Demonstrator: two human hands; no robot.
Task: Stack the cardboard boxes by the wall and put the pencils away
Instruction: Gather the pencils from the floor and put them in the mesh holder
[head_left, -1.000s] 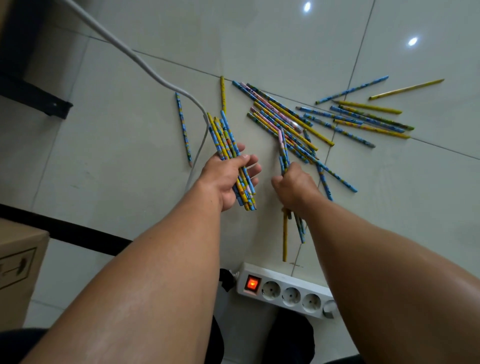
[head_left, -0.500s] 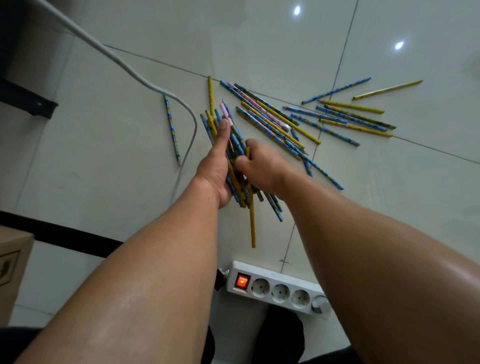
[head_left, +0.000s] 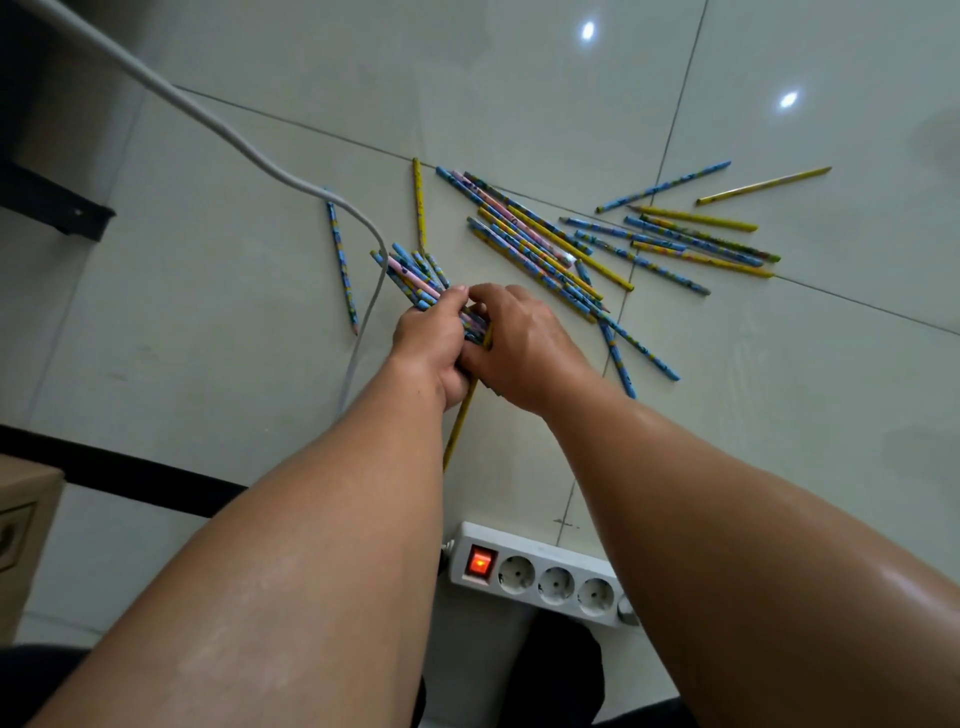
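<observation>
Both hands meet over the tiled floor around one bundle of pencils (head_left: 415, 278), blue, yellow and pink. My left hand (head_left: 431, 345) grips the bundle from the left, and my right hand (head_left: 519, 345) wraps it from the right. One yellow pencil (head_left: 460, 418) sticks out below the hands toward me. Several more pencils (head_left: 540, 244) lie in a loose heap to the right, others (head_left: 696, 241) are scattered farther right, and a single blue pencil (head_left: 343, 267) lies to the left. A corner of a cardboard box (head_left: 23, 525) shows at the left edge.
A white power strip (head_left: 540, 574) with a lit red switch lies on the floor near me. Its white cable (head_left: 234, 140) runs from the top left past the bundle. A black bar (head_left: 119, 475) crosses the floor at the left, and a dark furniture foot (head_left: 57, 208) stands at the upper left.
My right hand brought the few pencils it picked up over to the left hand's bundle. Both hands have now closed around the joined bundle.
</observation>
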